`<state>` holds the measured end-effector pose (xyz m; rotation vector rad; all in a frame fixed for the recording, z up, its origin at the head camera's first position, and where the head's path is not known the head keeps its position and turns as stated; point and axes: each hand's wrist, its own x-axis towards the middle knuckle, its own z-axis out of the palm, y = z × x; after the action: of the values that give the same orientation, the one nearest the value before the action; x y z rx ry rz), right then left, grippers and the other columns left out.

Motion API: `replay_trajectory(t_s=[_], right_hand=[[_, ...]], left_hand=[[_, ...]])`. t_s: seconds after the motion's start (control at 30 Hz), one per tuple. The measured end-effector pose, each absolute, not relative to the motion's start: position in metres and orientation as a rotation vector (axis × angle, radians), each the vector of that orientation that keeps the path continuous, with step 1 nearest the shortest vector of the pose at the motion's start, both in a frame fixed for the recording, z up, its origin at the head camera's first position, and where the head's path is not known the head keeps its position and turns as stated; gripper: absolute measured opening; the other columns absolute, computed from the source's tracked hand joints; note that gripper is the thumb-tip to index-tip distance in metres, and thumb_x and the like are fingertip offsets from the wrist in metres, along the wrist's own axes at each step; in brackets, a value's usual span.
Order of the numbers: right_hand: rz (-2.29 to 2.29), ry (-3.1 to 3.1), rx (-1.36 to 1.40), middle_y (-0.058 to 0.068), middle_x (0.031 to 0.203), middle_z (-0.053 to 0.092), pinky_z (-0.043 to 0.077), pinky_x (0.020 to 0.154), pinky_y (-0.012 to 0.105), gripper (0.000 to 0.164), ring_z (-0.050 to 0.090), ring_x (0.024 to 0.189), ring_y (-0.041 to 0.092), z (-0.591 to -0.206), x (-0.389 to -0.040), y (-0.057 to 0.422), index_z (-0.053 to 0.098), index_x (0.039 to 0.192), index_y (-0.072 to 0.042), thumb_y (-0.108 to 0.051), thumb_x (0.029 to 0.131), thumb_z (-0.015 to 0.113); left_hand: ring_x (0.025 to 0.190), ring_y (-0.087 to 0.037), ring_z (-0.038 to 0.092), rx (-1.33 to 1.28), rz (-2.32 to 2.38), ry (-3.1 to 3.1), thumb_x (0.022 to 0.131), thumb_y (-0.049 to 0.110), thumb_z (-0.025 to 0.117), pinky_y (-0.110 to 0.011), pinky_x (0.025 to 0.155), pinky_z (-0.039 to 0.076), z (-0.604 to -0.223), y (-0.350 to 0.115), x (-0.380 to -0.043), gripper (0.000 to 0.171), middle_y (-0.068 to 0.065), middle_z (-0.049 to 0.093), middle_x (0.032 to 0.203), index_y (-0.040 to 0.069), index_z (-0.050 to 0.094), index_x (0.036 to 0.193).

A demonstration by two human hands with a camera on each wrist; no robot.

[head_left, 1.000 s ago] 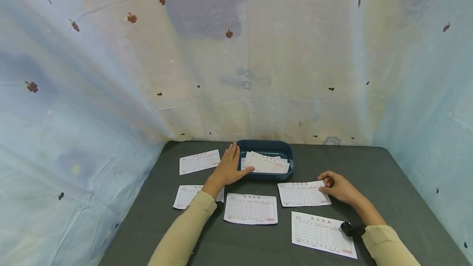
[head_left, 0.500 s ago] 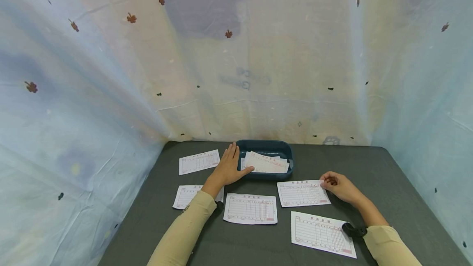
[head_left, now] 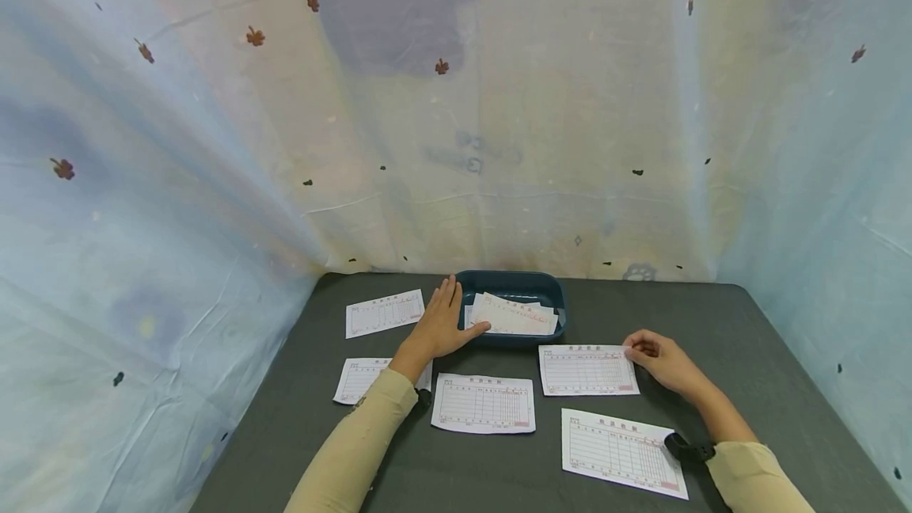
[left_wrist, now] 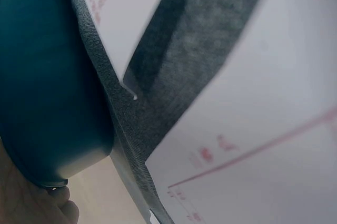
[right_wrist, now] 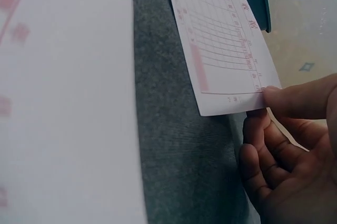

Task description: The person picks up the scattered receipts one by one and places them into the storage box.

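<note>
My right hand point(head_left: 663, 359) pinches the upper right corner of a white printed form point(head_left: 587, 370) between thumb and fingers. In the right wrist view the form point(right_wrist: 221, 45) has red lines and a grid, with my thumb on top of its corner and the other fingers curled below. My left hand point(head_left: 439, 326) lies with straight fingers along the left side of a dark blue plastic basin point(head_left: 509, 340), its thumb over the front rim. Inside the basin rest several loose slips point(head_left: 509, 313). The left wrist view shows the basin's wall point(left_wrist: 52, 77) close to the hand.
Below the held form lies another form point(head_left: 620, 454), partly under the right wrist's camera strap. One more form point(head_left: 483, 404) is at front centre. A form point(head_left: 359, 378) is partly covered by the left forearm, and another point(head_left: 385, 313) lies behind it. A patterned curtain point(head_left: 499, 141) borders the dark table.
My right thumb and fingers have closed on the form's corner, and the form has shifted slightly up and to the right. My left hand has stayed at the basin.
</note>
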<state>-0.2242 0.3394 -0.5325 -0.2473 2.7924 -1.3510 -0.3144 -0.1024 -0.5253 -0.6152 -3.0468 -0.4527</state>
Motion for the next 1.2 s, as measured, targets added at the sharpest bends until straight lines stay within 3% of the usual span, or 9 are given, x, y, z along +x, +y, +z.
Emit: replay_trajectory(t_s=[0.47,0.73,1.2], right_hand=[[-1.426,2.851,-0.225,0.015,0.105,0.069,0.056,0.069,0.028,0.018,0.062,0.084,0.013,-0.52,-0.223,0.352,0.065,0.117,0.004,-0.012,0.11,0.064],[-1.434,2.89,-0.224,0.014,0.107,0.068,0.055,0.07,0.029,0.022,0.061,0.084,0.011,-0.51,-0.22,0.361,0.064,0.122,0.004,-0.016,0.112,0.061],[-1.421,2.977,-0.188,0.017,0.11,0.068,0.054,0.068,0.025,0.029,0.061,0.083,0.007,-0.498,-0.224,0.372,0.064,0.126,0.004,-0.022,0.112,0.061]], left_hand=[[0.167,-0.031,-0.001,-0.593,-0.456,-3.067,0.099,0.081,0.048,-0.048,0.135,0.008,-0.526,-0.101,-0.315,0.115,-0.015,-0.002,0.18,0.0,0.01,0.171],[0.167,-0.035,0.004,-0.623,-0.487,-3.042,0.1,0.079,0.05,-0.052,0.134,0.015,-0.525,-0.103,-0.313,0.114,-0.019,0.003,0.18,-0.003,0.014,0.17],[0.167,-0.034,0.002,-0.617,-0.473,-3.043,0.099,0.081,0.049,-0.049,0.134,0.01,-0.528,-0.102,-0.315,0.116,-0.017,0.0,0.18,-0.002,0.012,0.171]])
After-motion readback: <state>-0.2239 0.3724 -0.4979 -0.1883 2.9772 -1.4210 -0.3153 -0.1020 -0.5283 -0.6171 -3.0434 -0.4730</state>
